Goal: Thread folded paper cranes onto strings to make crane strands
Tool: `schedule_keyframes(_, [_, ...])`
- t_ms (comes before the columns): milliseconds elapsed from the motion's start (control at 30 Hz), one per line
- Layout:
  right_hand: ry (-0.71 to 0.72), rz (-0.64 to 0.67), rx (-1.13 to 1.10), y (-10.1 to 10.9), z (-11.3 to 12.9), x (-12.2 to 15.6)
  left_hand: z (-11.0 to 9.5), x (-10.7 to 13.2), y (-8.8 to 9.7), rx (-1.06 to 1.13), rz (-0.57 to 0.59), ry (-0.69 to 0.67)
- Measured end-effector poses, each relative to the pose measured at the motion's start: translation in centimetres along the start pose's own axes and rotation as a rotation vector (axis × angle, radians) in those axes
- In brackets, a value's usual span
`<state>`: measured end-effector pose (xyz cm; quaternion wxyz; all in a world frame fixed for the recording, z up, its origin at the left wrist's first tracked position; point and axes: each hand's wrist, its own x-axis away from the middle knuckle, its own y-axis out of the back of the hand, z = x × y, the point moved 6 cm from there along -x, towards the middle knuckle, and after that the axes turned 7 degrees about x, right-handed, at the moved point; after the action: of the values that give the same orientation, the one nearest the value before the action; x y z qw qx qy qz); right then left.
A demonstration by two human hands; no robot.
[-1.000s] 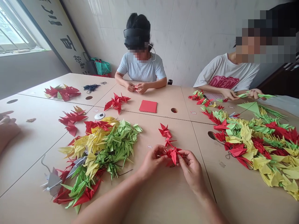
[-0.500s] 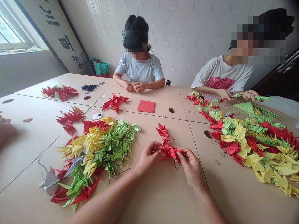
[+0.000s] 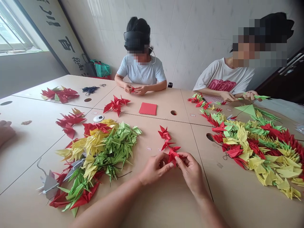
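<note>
My left hand (image 3: 154,167) and my right hand (image 3: 190,171) meet over the tan table (image 3: 166,196), both pinching a red paper crane (image 3: 172,156) between thumb and fingers. That crane is the near end of a short row of red cranes (image 3: 165,136) that runs away from me across the table. A thin dark thread seems to hang near my fingers, too fine to follow.
A heap of yellow, green and red cranes (image 3: 99,148) lies to my left, a larger heap (image 3: 261,145) to my right. A red paper stack (image 3: 147,108) lies mid-table. Two people sit opposite folding paper. Another person's hand (image 3: 4,131) rests at the far left.
Both hands have drawn slightly toward me and closer together, turning the red crane between the fingertips. The view has shifted a little to the right.
</note>
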<state>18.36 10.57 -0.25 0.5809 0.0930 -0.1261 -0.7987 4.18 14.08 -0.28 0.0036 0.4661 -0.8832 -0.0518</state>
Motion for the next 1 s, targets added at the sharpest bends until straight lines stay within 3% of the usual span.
schedule_keyframes(200, [0.16, 0.012, 0.056, -0.4, 1.3, 0.4, 0.1, -0.5, 0.7, 0.003, -0.096, 0.044])
schedule_keyframes(300, [0.1, 0.043, -0.007, -0.4, 1.2, 0.3, 0.7, -0.7, 1.1, 0.067, -0.156, 0.097])
schedule_keyframes(500, [-0.071, 0.055, -0.185, -0.1, 0.2, -0.2, 1.7, -1.1, 1.4, 0.299, -0.16, 0.138])
schedule_keyframes(800, [-0.08, 0.173, 0.05, -0.9, -0.4, -0.1, 2.0, -1.1, 0.8, 0.395, -0.086, 0.171])
schedule_keyframes(1000, [-0.101, 0.195, 0.001, -1.2, -1.0, -0.2, 1.6, -1.2, 0.9, 0.421, -0.071, 0.18])
